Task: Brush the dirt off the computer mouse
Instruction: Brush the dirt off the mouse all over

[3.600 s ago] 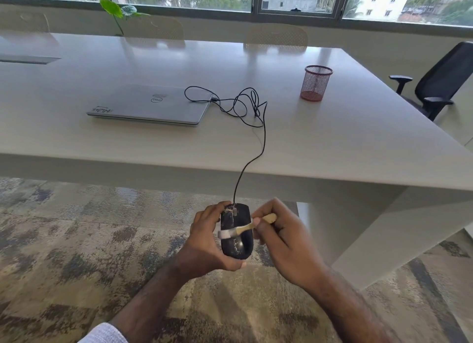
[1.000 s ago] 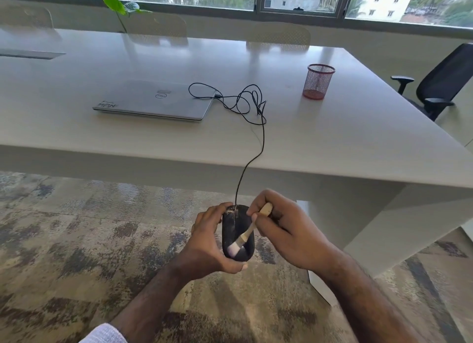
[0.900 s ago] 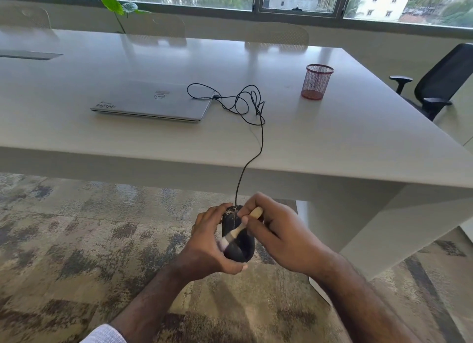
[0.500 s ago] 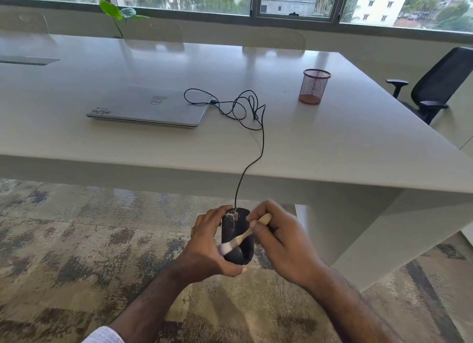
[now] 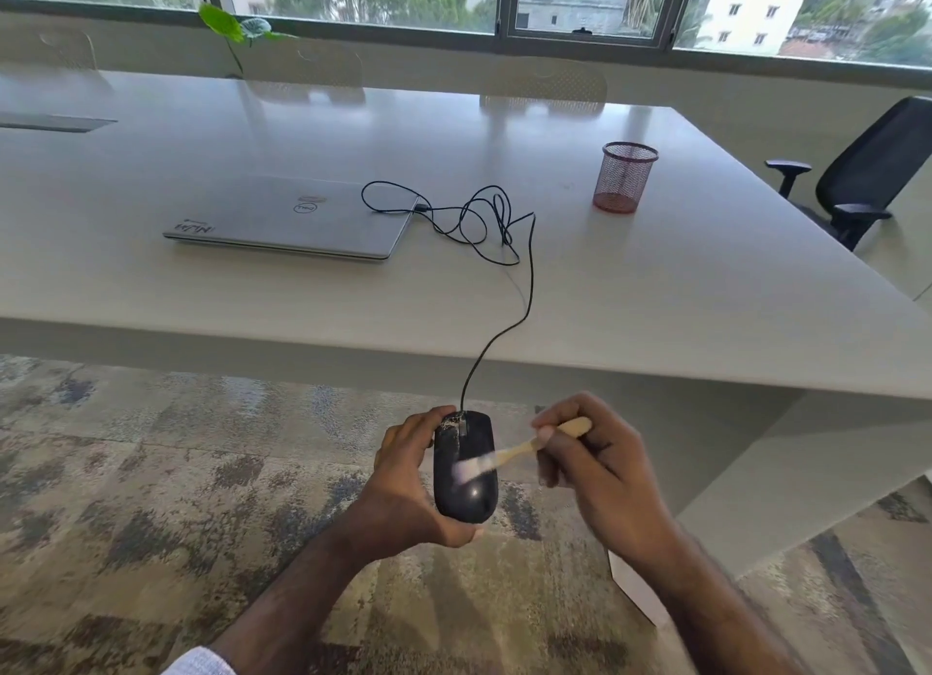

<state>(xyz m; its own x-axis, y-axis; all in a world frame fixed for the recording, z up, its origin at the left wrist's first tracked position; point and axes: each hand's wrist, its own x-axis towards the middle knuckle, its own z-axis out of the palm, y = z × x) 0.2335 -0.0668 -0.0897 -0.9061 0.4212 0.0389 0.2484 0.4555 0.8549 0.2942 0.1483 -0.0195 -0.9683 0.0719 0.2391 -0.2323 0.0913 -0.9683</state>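
Mouse: I hold the black computer mouse (image 5: 465, 467) in the air, in front of the table's near edge and above the carpet (image 5: 151, 473).
Left hand: my left hand (image 5: 403, 488) wraps around the mouse, fingers curled on its left side, thumb under its near end.
Right hand: my right hand (image 5: 600, 473) pinches the small wooden brush (image 5: 509, 455) with curled fingers.
Brush: its white tip lies on the middle of the mouse and looks blurry.
Done: I think the near half looks clean and shiny.
Left: pale specks of dirt sit on the far end by the wheel, so I think I must brush there next.
Cord: the black cord (image 5: 524, 281) runs up over the near edge to the closed laptop (image 5: 287, 220) on the table (image 5: 655, 296).
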